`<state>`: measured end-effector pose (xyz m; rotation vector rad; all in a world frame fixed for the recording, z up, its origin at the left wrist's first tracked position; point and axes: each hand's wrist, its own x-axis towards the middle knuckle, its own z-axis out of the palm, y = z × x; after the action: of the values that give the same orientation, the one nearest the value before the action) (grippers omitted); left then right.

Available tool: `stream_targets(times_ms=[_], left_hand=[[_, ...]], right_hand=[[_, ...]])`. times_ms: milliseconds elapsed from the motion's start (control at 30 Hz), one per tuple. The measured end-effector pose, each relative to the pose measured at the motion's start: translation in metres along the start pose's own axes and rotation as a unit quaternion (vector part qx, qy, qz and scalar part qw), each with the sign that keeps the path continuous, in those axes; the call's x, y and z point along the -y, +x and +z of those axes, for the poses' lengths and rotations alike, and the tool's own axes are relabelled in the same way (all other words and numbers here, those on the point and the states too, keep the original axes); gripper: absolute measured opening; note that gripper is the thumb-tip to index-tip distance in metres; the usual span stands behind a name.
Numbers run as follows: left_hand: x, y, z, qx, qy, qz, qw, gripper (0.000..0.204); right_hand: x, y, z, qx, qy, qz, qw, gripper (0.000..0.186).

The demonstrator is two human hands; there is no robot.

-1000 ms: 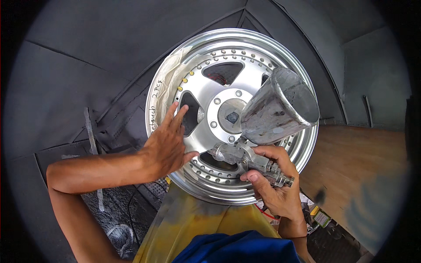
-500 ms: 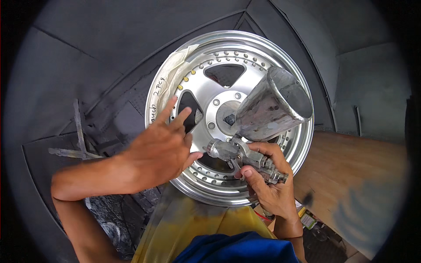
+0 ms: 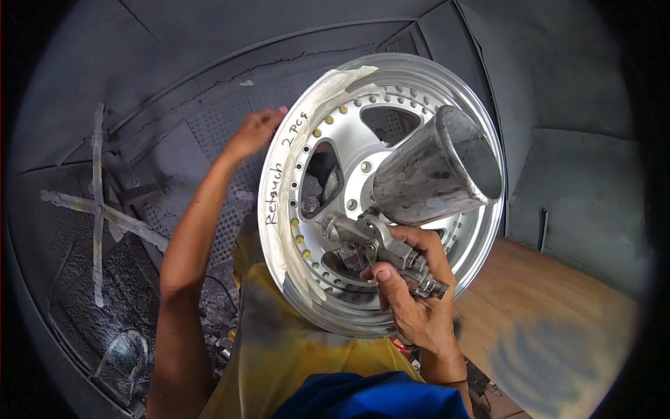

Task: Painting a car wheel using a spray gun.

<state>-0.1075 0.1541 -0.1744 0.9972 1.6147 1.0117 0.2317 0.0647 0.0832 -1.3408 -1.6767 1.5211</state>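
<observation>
A polished silver alloy wheel (image 3: 328, 174) with a ring of small bolts stands tilted in front of me, its lip partly covered with pale masking tape bearing handwriting. My left hand (image 3: 255, 133) reaches past the wheel's upper left rim and grips it from behind. My right hand (image 3: 412, 297) is closed around the handle of a metal spray gun (image 3: 377, 241), index finger on the trigger. The gun's grey cone-shaped cup (image 3: 436, 167) stands above it, in front of the wheel's hub.
Dark grey, overspray-coated booth walls (image 3: 209, 42) surround the wheel. A crossed metal stand (image 3: 98, 202) and grating lie at the left. A wooden board (image 3: 551, 328) with grey paint stains sits at the lower right. Yellow-stained cloth (image 3: 279, 349) lies under the wheel.
My left hand left the wheel's face and moved up to its outer rim. The wheel has turned so its taped lip faces me, and the view has shifted closer.
</observation>
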Motion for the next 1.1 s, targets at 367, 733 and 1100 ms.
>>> stream_targets(times_ms=[367, 733, 1100], left_hand=[[0.075, 0.022, 0.019, 0.128, -0.37, -0.216, 0.894, 0.035], [0.1, 0.034, 0.017, 0.156, -0.382, -0.209, 0.887, 0.035], [0.026, -0.036, 0.033, 0.137, -0.45, -0.169, 0.866, 0.047]], right_hand=[[-0.022, 0.021, 0.011, -0.009, -0.004, 0.003, 1.0, 0.037], [-0.039, 0.043, 0.027, -0.001, -0.004, 0.005, 1.0, 0.036], [-0.034, 0.04, 0.023, 0.032, -0.027, 0.019, 0.999, 0.044]])
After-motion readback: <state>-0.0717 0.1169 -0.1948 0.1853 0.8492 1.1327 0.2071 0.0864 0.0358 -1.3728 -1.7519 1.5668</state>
